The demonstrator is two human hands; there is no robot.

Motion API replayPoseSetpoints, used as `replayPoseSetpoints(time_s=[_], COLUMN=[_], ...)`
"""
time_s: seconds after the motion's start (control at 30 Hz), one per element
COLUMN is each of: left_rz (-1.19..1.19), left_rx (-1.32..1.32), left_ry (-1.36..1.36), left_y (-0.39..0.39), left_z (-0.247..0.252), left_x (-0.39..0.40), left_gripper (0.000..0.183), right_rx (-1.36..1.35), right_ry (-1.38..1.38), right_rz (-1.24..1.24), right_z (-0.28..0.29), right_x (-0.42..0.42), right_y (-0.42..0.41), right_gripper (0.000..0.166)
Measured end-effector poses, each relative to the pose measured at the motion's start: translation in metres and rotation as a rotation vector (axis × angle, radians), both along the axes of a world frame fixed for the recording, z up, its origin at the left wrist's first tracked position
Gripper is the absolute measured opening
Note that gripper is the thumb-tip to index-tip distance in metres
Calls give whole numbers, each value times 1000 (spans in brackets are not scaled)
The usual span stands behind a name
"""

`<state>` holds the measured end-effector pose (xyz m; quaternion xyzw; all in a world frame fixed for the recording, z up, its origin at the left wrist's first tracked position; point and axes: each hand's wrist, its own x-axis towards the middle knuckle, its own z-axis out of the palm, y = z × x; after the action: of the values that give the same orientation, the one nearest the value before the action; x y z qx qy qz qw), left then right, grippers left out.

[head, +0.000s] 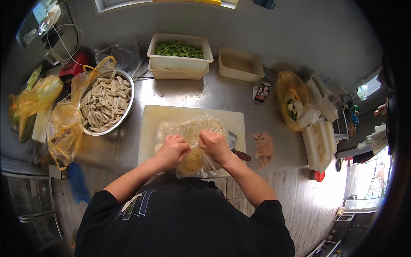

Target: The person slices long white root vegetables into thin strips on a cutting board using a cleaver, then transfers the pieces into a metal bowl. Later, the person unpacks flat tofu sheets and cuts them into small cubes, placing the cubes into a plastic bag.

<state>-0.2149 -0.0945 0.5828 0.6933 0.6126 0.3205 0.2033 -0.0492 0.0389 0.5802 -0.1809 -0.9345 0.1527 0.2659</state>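
Observation:
A clear plastic bag (pixel 194 162) with pale yellowish food inside lies on a white cutting board (pixel 189 110) in front of me. Both fists grip its gathered film. My left hand (pixel 173 149) is closed on the bag's left part, and my right hand (pixel 214 144) on the film at the right, a short gap between them. What exactly the food is, I cannot tell. Partly under the bag's right side lies a cleaver with a brown riveted handle (pixel 242 155); most of its blade is hidden.
Left stands a steel bowl (pixel 129 110) of sliced pale pieces beside yellow plastic bags (pixel 64 128). At the back are a tub of green strips (pixel 179 62) and another plastic tub (pixel 239 72). A pinkish-brown crumpled piece (pixel 264 148) lies right of the board, near a yellow bag of vegetables (pixel 290 99).

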Motion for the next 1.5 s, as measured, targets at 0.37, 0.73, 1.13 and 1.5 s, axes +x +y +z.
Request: replayPoseSetpoints(time_s=[0.37, 0.73, 1.13, 1.5], left_rz=[114, 841, 670, 813], left_rx=[-152, -83, -90, -366], left_ry=[-1290, -1130, -1594, -1074], left_y=[-49, -103, -70, -42], left_z=[-10, -153, -175, -85], left_x=[-64, -81, -26, -85], left_gripper=[16, 42, 39, 49], right_rx=[-170, -1559, -1097, -1408], right_ry=[-75, 491, 344, 264], right_rz=[-16, -628, -622, -713], right_z=[47, -99, -168, -87], right_x=[29, 202, 98, 26], right_y=[3, 8, -40, 39], right_gripper=[36, 44, 39, 37])
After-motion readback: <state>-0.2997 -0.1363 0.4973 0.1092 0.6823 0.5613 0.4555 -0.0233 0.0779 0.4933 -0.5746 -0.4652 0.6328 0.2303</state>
